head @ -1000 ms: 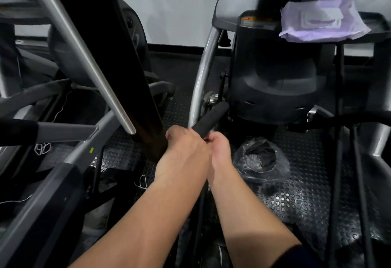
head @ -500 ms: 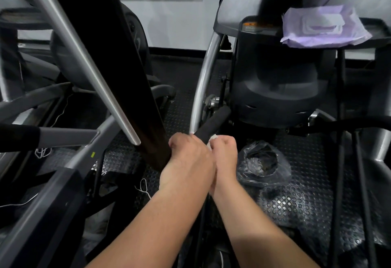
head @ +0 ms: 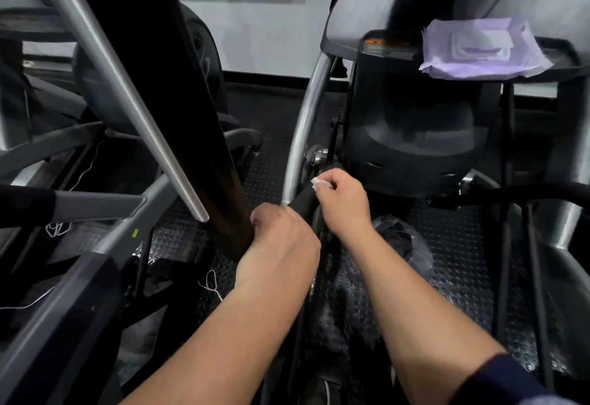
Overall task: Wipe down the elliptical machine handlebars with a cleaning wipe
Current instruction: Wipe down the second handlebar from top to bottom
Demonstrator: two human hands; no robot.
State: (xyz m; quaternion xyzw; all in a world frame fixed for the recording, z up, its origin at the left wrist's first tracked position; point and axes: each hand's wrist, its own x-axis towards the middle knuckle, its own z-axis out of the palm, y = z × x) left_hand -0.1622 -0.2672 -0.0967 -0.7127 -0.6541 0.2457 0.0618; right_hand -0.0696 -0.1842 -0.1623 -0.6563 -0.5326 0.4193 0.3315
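A black foam handlebar (head: 302, 198) runs away from me at centre, its far end near a silver upright tube (head: 303, 123). My left hand (head: 282, 238) is closed around the near part of the grip. My right hand (head: 343, 203) sits further up the grip, wrapped over it with a white cleaning wipe (head: 320, 181) bunched at the fingertips. Only a short stretch of foam shows between the two hands.
A purple wipes pack (head: 479, 50) lies on the machine's tray at upper right. A clear plastic bag (head: 405, 241) sits on the studded rubber floor behind my right wrist. A big black-and-silver arm (head: 127, 85) of a neighbouring machine crosses the left.
My right hand has slid up the handlebar away from me with the wipe, separating from my left hand, which has stayed gripping the near part.
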